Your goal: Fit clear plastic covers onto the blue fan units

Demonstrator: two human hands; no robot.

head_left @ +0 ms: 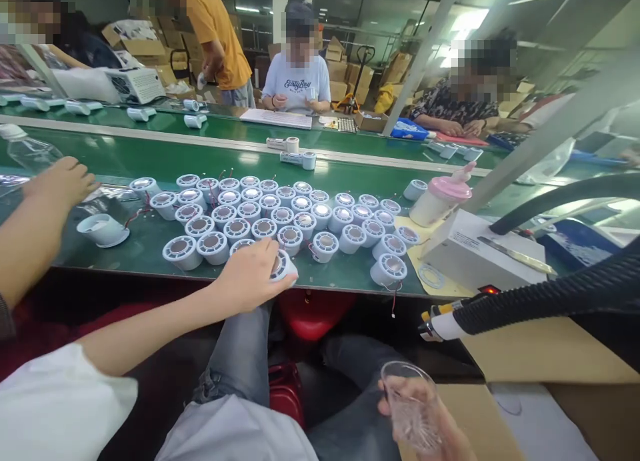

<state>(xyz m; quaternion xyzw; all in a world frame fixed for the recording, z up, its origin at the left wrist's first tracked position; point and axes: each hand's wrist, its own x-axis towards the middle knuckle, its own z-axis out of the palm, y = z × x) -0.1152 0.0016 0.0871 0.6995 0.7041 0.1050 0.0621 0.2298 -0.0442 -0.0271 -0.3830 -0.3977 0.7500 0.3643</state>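
My left hand [250,271] reaches to the bench's near edge. Its fingers and thumb are closed around a white cylindrical part [283,266] with a slotted ring on top. Many like parts stand packed in rows around it, such as one white part [326,245] just to the right. Thin red and black wires trail from some. Low in front of my body, my right hand [435,414] is wrapped around a clear cup [411,401]. The cup is held off the bench and slightly tilted; whether anything is in it is hard to see.
A co-worker's hand [63,181] is at the left, near a clear bottle [30,147] and a white housing [103,229]. On the right stand a pink-lidded bottle [440,197], a grey box [485,247] and a black hose [545,294]. Several people sit across the green conveyor [220,155].
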